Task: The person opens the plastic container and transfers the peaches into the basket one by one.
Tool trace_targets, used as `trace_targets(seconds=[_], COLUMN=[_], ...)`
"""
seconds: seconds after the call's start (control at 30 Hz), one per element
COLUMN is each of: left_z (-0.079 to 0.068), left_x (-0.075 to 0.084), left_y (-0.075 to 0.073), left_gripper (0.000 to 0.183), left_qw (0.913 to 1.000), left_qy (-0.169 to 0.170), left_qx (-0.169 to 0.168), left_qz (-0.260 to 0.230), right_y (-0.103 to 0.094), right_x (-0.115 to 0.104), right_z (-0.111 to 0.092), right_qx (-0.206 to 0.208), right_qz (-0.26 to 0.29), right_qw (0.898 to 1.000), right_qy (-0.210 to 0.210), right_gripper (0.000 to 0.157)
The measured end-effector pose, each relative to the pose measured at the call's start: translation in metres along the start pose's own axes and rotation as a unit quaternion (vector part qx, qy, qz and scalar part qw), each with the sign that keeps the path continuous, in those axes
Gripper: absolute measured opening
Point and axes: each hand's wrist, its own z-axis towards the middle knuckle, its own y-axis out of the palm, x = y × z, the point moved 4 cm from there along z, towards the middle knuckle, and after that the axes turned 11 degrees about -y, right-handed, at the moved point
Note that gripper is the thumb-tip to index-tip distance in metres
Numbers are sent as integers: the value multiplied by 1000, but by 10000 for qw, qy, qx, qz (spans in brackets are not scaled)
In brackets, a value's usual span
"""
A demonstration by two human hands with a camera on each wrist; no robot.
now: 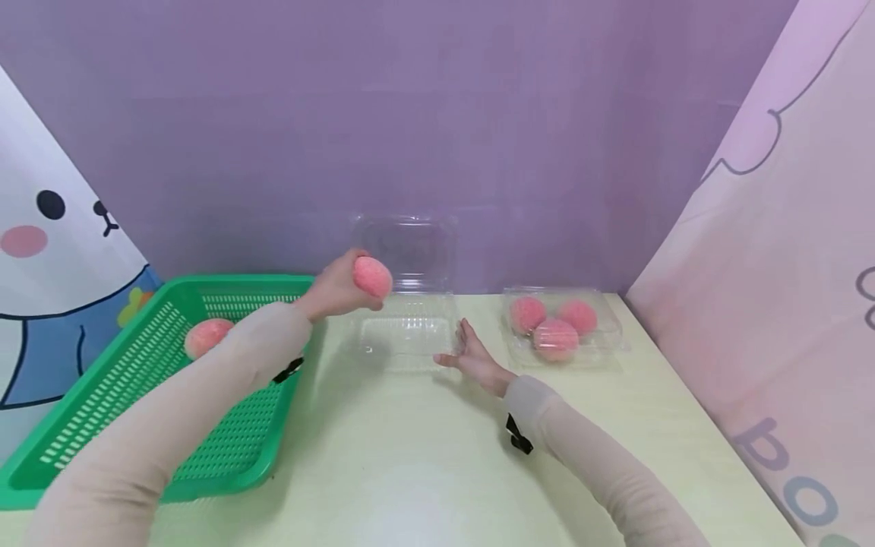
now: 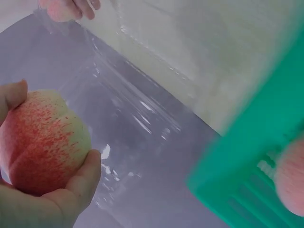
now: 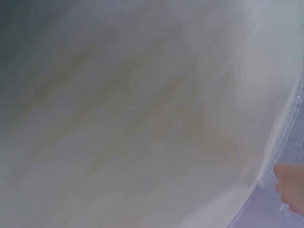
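My left hand [image 1: 335, 287] holds a pink peach [image 1: 372, 276] above the left side of a transparent plastic clamshell box [image 1: 410, 334]. In the left wrist view, thumb and fingers curve around this red-and-pale-yellow peach [image 2: 45, 142]. The clamshell's lid [image 1: 406, 247] stands raised against the purple backdrop. At the box's front right corner is my right hand [image 1: 475, 361], thumb and fingers spread and straight, with nothing gripped. Whether it touches the box is hard to tell. Only part of that hand [image 3: 290, 187] shows at the right wrist view's edge.
A green perforated basket [image 1: 273, 448] stands on the left, with a peach [image 1: 207, 336] inside, partly behind the left forearm. To the right, another transparent box [image 1: 601, 353] contains three peaches [image 1: 556, 339]. A purple backdrop [image 1: 437, 114] rises behind the pale table [image 1: 410, 456].
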Motion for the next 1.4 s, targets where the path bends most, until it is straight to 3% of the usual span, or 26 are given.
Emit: trace_targets(seconds=[0.2, 0.4, 0.73, 0.9, 1.1, 1.4], left_z=[-18, -35, -57, -61, -63, -70], left_x=[-35, -61, -81, -95, -118, -156], left_y=[-20, -38, -61, -67, -75, -83], left_gripper=[91, 92, 92, 93, 90, 86], left_qw=[9994, 9991, 9978, 9977, 9972, 9955], left_qy=[-317, -359, -588, -614, -559, -692], left_qx=[110, 210, 288, 239, 411, 426], left_qz=[38, 121, 32, -125, 285, 480], right_y=[0, -2, 1, 2, 0, -2], right_x=[3, 5, 5, -7, -4, 1], right_z=[3, 6, 10, 5, 8, 8], right_qx=[-57, 20, 6, -108, -29, -9], right_qz=[5, -3, 29, 105, -23, -26], right_qw=[10000, 10000, 10000, 9999, 10000, 10000], right_qy=[-48, -48, -63, -43, -34, 9], right_gripper=[106, 105, 105, 103, 104, 105])
